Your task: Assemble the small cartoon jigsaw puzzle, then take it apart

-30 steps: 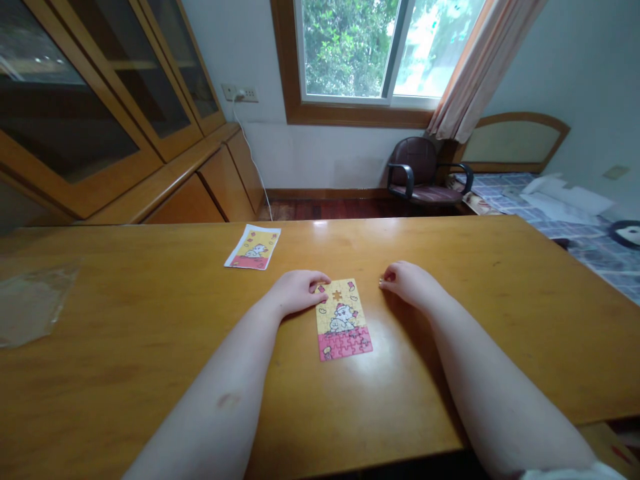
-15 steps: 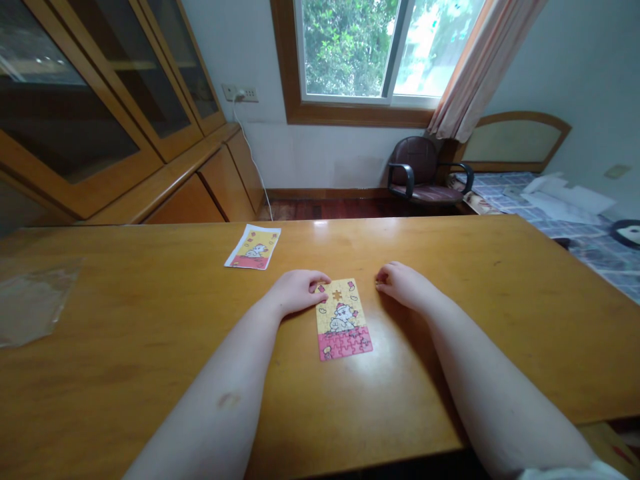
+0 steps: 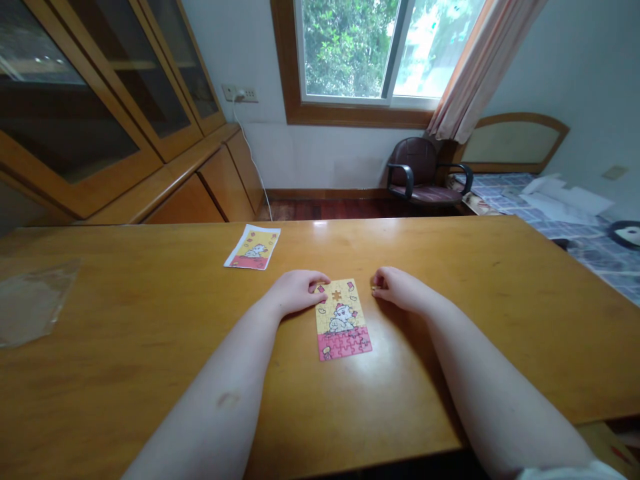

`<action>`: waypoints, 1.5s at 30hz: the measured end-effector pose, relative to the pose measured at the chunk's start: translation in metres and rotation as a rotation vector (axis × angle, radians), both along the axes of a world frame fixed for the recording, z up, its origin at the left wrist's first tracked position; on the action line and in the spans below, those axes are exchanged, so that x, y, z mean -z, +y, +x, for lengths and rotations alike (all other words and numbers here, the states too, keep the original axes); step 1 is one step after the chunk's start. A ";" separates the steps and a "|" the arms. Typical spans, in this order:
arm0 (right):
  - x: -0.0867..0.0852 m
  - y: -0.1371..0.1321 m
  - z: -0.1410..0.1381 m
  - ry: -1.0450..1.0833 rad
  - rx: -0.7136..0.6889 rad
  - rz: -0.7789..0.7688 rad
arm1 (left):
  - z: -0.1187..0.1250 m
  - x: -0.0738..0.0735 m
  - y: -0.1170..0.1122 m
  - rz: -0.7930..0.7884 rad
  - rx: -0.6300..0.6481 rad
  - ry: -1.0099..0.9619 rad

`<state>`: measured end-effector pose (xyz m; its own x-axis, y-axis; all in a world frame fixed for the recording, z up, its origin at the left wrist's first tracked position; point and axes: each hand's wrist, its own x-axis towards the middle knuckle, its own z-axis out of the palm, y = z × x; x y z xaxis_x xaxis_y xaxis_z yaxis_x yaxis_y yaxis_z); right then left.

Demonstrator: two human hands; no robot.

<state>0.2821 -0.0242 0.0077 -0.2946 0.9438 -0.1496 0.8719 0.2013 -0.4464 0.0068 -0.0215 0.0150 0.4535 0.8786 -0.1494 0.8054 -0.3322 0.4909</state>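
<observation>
A small yellow and pink jigsaw puzzle with a white cartoon animal lies on the wooden table. One piece-shaped gap shows near its top edge. My left hand rests at the puzzle's top left corner, fingers curled and touching its edge. My right hand sits just right of the puzzle's top, fingers pinched on something small that I cannot make out.
A printed picture card of the same image lies further back on the left. A clear plastic wrapper lies at the far left. Beyond the table are wooden cabinets, a dark armchair, a window and a bed.
My right hand has slid a little to the left, closer to the puzzle's top right corner. The left hand and the puzzle have stayed in place.
</observation>
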 end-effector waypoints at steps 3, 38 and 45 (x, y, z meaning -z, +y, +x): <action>-0.001 -0.001 -0.003 0.054 -0.005 -0.007 | 0.000 0.000 0.000 0.001 -0.001 -0.009; 0.003 -0.007 -0.024 0.206 -0.275 0.130 | -0.001 0.004 0.001 0.013 -0.001 -0.022; -0.002 -0.009 -0.026 0.146 -0.226 0.147 | -0.001 0.004 0.001 0.006 -0.002 -0.019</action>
<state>0.2564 -0.0336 0.0094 -0.5080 0.8603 0.0427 0.7265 0.4546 -0.5153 0.0061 -0.0206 0.0114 0.4544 0.8804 -0.1355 0.7965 -0.3335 0.5044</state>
